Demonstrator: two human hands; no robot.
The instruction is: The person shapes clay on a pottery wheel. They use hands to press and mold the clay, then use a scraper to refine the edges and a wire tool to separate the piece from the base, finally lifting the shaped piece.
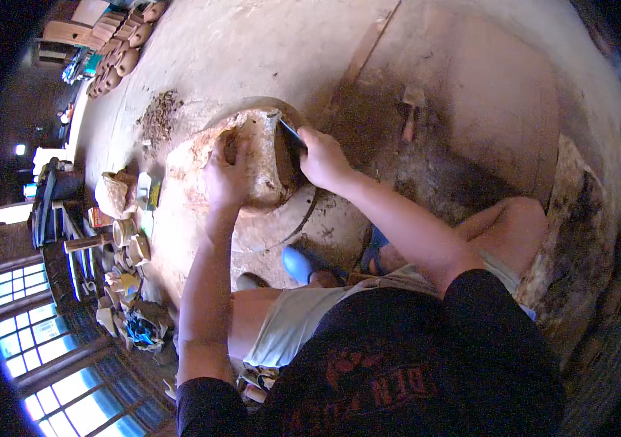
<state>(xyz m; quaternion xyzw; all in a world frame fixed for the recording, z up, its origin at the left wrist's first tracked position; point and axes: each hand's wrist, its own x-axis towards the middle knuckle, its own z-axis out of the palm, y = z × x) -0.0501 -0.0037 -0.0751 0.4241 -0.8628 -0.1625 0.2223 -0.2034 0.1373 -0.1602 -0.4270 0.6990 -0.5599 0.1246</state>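
Note:
In front of me a rough off-white and brown block point(261, 164), like a plaster mould, sits on a round disc-like base point(270, 231). My left hand point(226, 178) presses on its top, fingers bent at a dark hollow in the surface. My right hand point(321, 156) is closed round a thin tool point(291, 130) with a narrow bluish blade. The blade's tip meets the block's far right rim. Most of the tool's handle is hidden in my fist.
A trowel point(410, 120) lies on the floor to the right. Dark crumbs point(159, 116) are scattered at the far left. A pale lumpy piece point(115, 194), a round pot point(124, 231) and assorted clutter stand at left. Stacked clay pots point(117, 65) line the upper left. My blue shoe point(297, 264) is near the base.

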